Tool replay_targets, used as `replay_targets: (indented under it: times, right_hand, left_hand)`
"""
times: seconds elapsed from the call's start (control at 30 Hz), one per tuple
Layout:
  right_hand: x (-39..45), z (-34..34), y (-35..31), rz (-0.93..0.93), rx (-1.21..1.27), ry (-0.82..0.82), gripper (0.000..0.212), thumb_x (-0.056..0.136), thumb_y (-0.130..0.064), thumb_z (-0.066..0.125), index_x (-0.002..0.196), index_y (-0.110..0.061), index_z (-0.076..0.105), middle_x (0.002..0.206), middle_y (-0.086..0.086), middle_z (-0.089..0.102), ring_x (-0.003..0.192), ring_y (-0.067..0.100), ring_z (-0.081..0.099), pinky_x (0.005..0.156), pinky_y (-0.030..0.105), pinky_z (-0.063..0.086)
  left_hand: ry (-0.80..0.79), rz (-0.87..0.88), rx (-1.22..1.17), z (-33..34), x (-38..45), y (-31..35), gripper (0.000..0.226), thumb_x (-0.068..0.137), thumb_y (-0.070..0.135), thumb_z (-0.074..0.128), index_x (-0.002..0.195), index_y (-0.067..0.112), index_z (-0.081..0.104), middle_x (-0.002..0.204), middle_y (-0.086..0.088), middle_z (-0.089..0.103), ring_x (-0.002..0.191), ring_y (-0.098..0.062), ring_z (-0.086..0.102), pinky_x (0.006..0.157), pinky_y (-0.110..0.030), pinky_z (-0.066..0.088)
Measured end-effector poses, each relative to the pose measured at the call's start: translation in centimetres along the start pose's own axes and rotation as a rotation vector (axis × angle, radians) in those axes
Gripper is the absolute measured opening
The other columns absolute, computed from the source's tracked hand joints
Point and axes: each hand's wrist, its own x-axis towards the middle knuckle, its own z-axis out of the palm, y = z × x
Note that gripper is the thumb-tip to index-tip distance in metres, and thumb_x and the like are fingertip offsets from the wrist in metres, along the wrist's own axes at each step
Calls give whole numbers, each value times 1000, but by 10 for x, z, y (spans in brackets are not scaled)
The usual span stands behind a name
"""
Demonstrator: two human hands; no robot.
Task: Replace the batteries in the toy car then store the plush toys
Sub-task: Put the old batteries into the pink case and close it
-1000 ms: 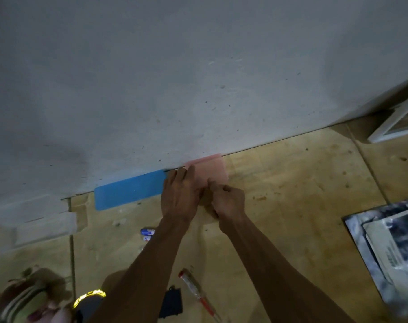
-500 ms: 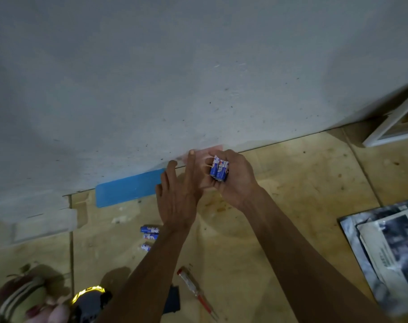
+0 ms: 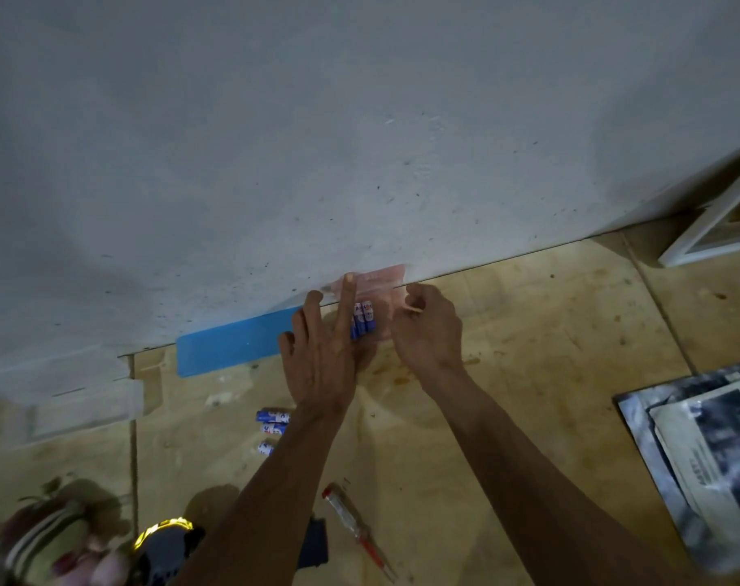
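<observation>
A small pack of blue-and-white batteries (image 3: pixel 362 319) lies against a translucent pink pouch (image 3: pixel 380 277) at the foot of the wall. My left hand (image 3: pixel 321 348) is spread with straight fingers, and its index finger runs along the left side of the pack. My right hand (image 3: pixel 429 327) has curled fingers and pinches the pouch's right edge. Three loose batteries (image 3: pixel 272 427) lie on the floor left of my left forearm. The yellow-and-black toy car (image 3: pixel 165 543) sits at the bottom left, with a black cover piece (image 3: pixel 316 539) beside it. A striped plush toy (image 3: pixel 42 547) is in the bottom left corner.
A red-handled screwdriver (image 3: pixel 359 526) lies on the tan floor between my forearms. A flat blue strip (image 3: pixel 233 344) rests along the grey wall. Magazines (image 3: pixel 697 454) are stacked at the right, and a white frame (image 3: pixel 714 234) leans in the far right corner.
My right hand lifted the battery pack up from the pouch, then let it go against the pouch and moved to the pouch's edge. My left fingers straightened beside the pack.
</observation>
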Motion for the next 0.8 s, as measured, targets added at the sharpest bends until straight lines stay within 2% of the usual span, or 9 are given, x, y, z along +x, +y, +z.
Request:
replay_targets:
  times: [0.1, 0.2, 0.27, 0.33, 0.43, 0.6, 0.7, 0.8]
  right_hand:
    - [1, -17, 10, -480, -287, 66, 49, 92, -17, 65, 139, -19, 49, 127, 6, 54, 96, 15, 59, 72, 26, 54]
    - [17, -24, 22, -679, -575, 14, 49, 86, -19, 74, 131, -27, 56, 120, 5, 53, 92, 20, 62, 57, 29, 54]
    - [23, -28, 28, -779, -678, -6, 37, 80, -20, 80, 114, -24, 67, 105, 5, 58, 85, 22, 64, 48, 27, 49]
    - [26, -28, 35, -866, -795, -30, 26, 77, -24, 82, 102, -22, 73, 95, 5, 61, 81, 23, 66, 46, 24, 45]
    - [29, -24, 44, -863, -949, -57, 31, 76, -31, 84, 105, -25, 73, 96, 3, 66, 84, 23, 66, 48, 26, 49]
    - [26, -18, 56, -819, -1058, -70, 42, 71, -32, 87, 109, -23, 70, 93, 5, 66, 79, 26, 65, 44, 26, 48]
    - [22, -14, 57, -752, -1090, -99, 44, 85, -34, 74, 126, -25, 58, 109, 4, 63, 95, 27, 63, 53, 30, 51]
    - [17, -11, 52, -657, -1113, -143, 46, 98, -37, 57, 140, -27, 40, 124, 4, 55, 110, 26, 56, 67, 33, 53]
  left_hand:
    - [18, -7, 7, 2, -1, 0, 103, 72, 42, 88, 154, 32, 26, 137, -15, 41, 115, -34, 47, 83, -50, 52]
    - [36, 11, -10, 1, 0, 3, 88, 73, 32, 87, 145, 28, 37, 138, -14, 41, 120, -34, 42, 88, -51, 51]
    - [47, 26, -19, 1, 1, 5, 71, 75, 28, 84, 136, 25, 48, 137, -12, 42, 120, -33, 42, 88, -49, 47]
    - [48, 56, 8, 1, 2, 4, 54, 76, 29, 82, 125, 24, 60, 135, -10, 44, 119, -33, 42, 88, -49, 45]
    - [9, 88, 50, 5, 4, 1, 40, 80, 40, 80, 116, 25, 68, 135, -10, 50, 122, -33, 42, 92, -50, 43]
    - [-55, 76, 53, 7, 3, -1, 37, 89, 46, 71, 119, 26, 66, 138, -11, 52, 122, -36, 47, 93, -52, 45]
    - [-75, 54, 15, 1, 3, 1, 36, 90, 43, 72, 120, 23, 65, 136, -11, 54, 121, -37, 49, 92, -54, 46]
    - [-189, 32, 21, -9, 2, 4, 37, 96, 40, 63, 131, 29, 56, 148, -8, 41, 134, -36, 38, 104, -54, 38]
